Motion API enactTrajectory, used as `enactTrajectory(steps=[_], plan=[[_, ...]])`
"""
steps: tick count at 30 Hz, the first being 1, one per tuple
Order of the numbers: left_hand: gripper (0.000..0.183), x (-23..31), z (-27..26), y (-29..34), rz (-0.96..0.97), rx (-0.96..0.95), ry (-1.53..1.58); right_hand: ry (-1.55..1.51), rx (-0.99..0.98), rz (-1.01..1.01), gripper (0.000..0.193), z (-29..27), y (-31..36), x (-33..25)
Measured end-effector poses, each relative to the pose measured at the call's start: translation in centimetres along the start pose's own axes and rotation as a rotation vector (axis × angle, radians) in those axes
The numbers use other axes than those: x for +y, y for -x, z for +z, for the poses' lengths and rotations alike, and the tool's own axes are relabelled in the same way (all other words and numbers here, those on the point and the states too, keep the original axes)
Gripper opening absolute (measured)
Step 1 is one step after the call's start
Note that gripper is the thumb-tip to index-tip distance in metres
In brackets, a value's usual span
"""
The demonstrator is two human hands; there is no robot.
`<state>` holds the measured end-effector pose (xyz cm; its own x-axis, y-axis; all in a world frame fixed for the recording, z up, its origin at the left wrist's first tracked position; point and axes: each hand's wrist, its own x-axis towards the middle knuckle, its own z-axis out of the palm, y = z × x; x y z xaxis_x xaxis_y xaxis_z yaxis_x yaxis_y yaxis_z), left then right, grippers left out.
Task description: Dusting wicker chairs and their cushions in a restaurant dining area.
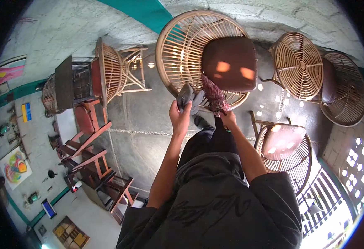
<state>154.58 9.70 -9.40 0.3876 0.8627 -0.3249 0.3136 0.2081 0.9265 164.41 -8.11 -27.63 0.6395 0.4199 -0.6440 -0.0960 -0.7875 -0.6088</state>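
In my left hand [179,120] is a dark grey, bunched item that looks like a cloth [185,95], held up over the near rim of a round rattan chair [162,62]. My right hand [230,120] is closed round the handle end of a reddish-brown feather duster [214,95]. The duster's fluffy head points away from me and lies across the chair's near edge, by the brown seat cushion [227,54]. Patches of sunlight fall on that cushion. Whether the duster touches the cushion I cannot tell.
A round rattan table [299,65] and another rattan chair [348,93] stand at the right. Nearer, a chair with a pale-lit cushion [284,141] is beside my right arm. At left are a rattan chair [112,70] and stacked wooden chairs [92,162]. A whitewashed wall [281,16] runs behind.
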Motion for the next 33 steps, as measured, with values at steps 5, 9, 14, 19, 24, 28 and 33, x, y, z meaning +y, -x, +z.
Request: enactTrajectory(steps=[5,9,14,19,24,28,33], plan=[[0.017,0.4,-0.5,-1.1,0.013,0.035,0.01,-0.08,-0.062,-0.18,0.033,-0.9,0.4,-2.6],[0.017,4.0,-0.2,-2.3,-0.006,0.084,-0.033,-0.065,0.034,-0.429,0.032,-2.9,2.8,-1.5],[0.015,5.9,-0.8,-4.7,0.081,0.164,0.043,-0.129,-0.363,0.077,0.032,-7.4,7.9,-8.6],[0.015,6.9,-1.4,-5.7,0.071,0.169,0.091,-0.088,-0.276,-0.154,0.039,-7.5,10.5,-9.5],[0.014,6.6,-2.3,-6.0,0.064,0.145,0.094,-0.143,-0.169,-0.127,0.035,-6.0,12.4,-10.1],[0.016,6.0,-3.1,-5.6,0.059,0.093,0.122,-0.059,-0.175,-0.086,0.036,-4.6,13.2,-7.9],[0.018,4.9,-4.2,-4.8,0.028,0.04,0.105,0.017,-0.054,-0.018,0.036,-4.7,14.7,-6.2]])
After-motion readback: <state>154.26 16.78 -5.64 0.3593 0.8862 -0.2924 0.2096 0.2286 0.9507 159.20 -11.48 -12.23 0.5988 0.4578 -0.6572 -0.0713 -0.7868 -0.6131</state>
